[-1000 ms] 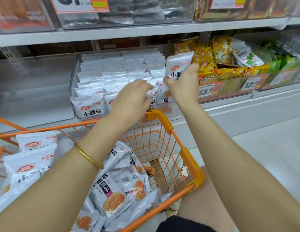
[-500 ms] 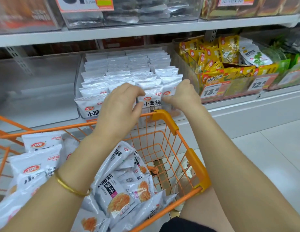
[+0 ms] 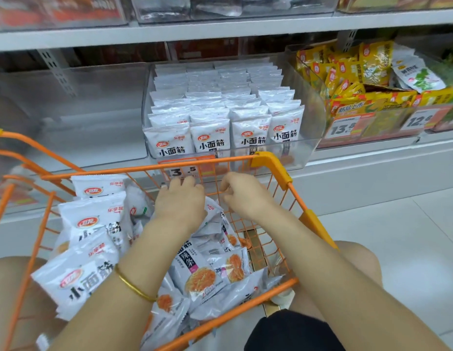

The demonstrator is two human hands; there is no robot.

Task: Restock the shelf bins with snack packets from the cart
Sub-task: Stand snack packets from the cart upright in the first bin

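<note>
White snack packets (image 3: 88, 282) with red logos and black lettering lie piled in the orange wire cart (image 3: 144, 170). Both hands are down inside the cart near its far wall. My left hand (image 3: 181, 201) hovers over the pile with its fingers reaching forward and down onto a packet (image 3: 212, 216). My right hand (image 3: 243, 195) is beside it, fingers loosely curled, with nothing in it. On the shelf just behind the cart, a clear bin (image 3: 307, 150) holds tidy upright rows of the same packets (image 3: 250, 133).
A clear bin (image 3: 93, 110) with nothing visible in it sits left of the stocked one. To the right is a bin of yellow packets (image 3: 347, 72) with price labels. A higher shelf (image 3: 220, 29) runs overhead. Tiled floor (image 3: 410, 236) lies right of the cart.
Both hands have come back from the shelf bin and dropped into the cart. The packet my right hand held a second ago now stands in the bin's front row.
</note>
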